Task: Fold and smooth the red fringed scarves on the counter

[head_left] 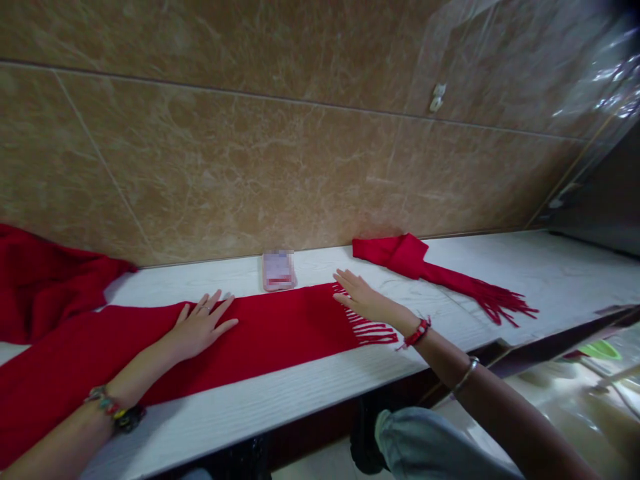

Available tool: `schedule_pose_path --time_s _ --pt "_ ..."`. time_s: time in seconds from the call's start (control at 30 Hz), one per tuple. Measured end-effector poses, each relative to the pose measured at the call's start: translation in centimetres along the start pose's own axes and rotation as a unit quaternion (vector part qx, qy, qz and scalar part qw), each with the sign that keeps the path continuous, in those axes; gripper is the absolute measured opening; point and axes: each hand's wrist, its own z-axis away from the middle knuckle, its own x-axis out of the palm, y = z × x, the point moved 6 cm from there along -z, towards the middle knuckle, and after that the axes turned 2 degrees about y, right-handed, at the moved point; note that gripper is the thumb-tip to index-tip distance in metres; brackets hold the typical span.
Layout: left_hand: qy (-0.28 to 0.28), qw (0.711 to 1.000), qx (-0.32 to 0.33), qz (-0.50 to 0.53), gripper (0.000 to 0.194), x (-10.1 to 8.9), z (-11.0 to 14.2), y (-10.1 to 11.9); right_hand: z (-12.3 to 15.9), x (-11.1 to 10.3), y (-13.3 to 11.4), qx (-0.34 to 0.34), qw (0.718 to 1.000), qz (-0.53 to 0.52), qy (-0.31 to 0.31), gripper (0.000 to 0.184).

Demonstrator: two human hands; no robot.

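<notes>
Two bare hands on one long red scarf [290,320], which is spread lengthwise along a white worktop [240,408]. The left hand [197,331] is laid palm-down around the middle of the visible stretch, fingers fanned apart, so that grip isn't clamped on anything. The right hand [367,300] is over at the fringe [373,331], palm down too, fingers stretched out over its far corner, thumb apart; nothing pinched in that grip that I can see, though I can't tell how hard it's pressing.

Just past the scarf's far edge is what looks like a phone [278,270], screen blurred out, near the brown tiled wall [250,167]. Off to the right there's a second red scarf [400,257], folded over at one end, its tassels splayed toward the right. On the far left sits a rumpled heap of red cloth [45,280]; can't tell if it joins the spread-out one.
</notes>
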Motion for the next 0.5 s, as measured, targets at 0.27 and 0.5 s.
schedule_pose_path --time_s 0.27,0.5 --pt "-0.072 0.996 0.058 0.016 0.071 -2.0 -1.6 -8.9 -7.8 1.5 -4.7 -0.080 0.984 0.035 -0.154 0.037" --pt "-0.058 0.992 0.098 0.062 0.051 -2.4 -2.7 -9.5 -9.4 2.3 -2.2 -0.064 0.970 0.016 -0.232 0.039"
